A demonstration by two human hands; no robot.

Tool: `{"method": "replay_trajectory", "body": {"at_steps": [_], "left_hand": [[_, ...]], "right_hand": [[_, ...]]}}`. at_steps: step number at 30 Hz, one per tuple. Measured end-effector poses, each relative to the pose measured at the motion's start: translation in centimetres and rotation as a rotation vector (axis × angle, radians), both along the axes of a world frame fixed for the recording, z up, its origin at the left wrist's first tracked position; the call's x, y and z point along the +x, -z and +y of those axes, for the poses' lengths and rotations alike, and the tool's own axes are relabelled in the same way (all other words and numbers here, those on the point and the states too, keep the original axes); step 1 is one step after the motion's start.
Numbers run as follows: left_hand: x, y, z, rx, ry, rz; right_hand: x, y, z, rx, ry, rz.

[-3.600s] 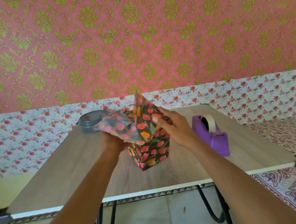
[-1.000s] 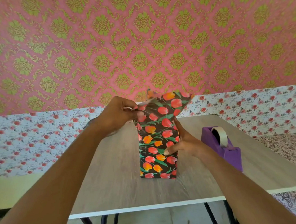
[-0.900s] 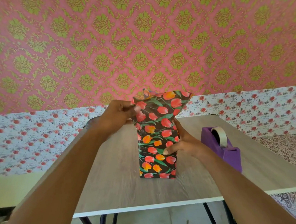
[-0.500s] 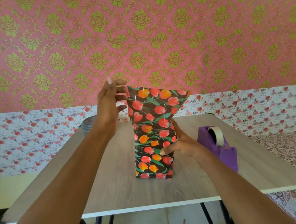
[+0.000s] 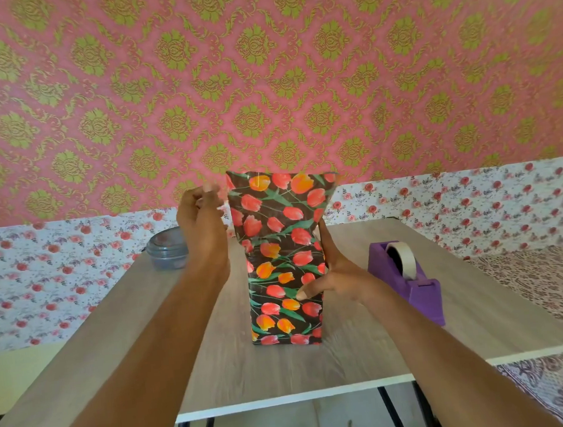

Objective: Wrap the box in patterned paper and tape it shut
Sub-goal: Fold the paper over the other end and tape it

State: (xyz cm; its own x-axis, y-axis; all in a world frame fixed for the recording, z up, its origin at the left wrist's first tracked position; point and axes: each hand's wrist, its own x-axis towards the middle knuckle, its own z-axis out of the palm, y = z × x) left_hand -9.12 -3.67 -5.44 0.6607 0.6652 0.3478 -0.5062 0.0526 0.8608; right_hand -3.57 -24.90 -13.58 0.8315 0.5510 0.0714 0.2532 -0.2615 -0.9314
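Tulip-paper box (image 5: pixel 284 275) upright mid-table (image 5: pixel 220 374), top end open and flared. Right hand (image 5: pixel 337 276) grips its right side, thumb on front: brace firmly. Left hand (image 5: pixel 201 221) curled beside top-left edge, blurred, can't tell if pinching anything. Crease side flaps inward first, then tape; tape dispenser (image 5: pixel 414 290) near, on right.

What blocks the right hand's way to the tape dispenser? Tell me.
Nothing visible. The right hand holds the wrapped box by its right side; only bare table lies between it and the purple tape dispenser.
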Motion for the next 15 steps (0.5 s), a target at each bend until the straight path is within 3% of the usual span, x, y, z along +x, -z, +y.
{"method": "replay_trajectory", "body": {"at_steps": [3,7,11,15], "left_hand": [[-1.0,1.0,-0.4,0.133,0.111,0.114],[-1.9,1.9,-1.3,0.448,0.212,0.083],[-1.6,1.8,-1.9,0.505,0.246,0.049],[-1.3,1.9,-0.9,0.525,0.293,0.008]], "right_hand": [[0.3,-0.6,-0.3,-0.047,0.007,-0.019],[0.6,-1.4,-0.2,-0.119,-0.011,-0.013],[1.4,-1.3,0.3,-0.02,-0.028,0.067],[0.8,-0.4,0.4,0.209,-0.011,0.054]]}}
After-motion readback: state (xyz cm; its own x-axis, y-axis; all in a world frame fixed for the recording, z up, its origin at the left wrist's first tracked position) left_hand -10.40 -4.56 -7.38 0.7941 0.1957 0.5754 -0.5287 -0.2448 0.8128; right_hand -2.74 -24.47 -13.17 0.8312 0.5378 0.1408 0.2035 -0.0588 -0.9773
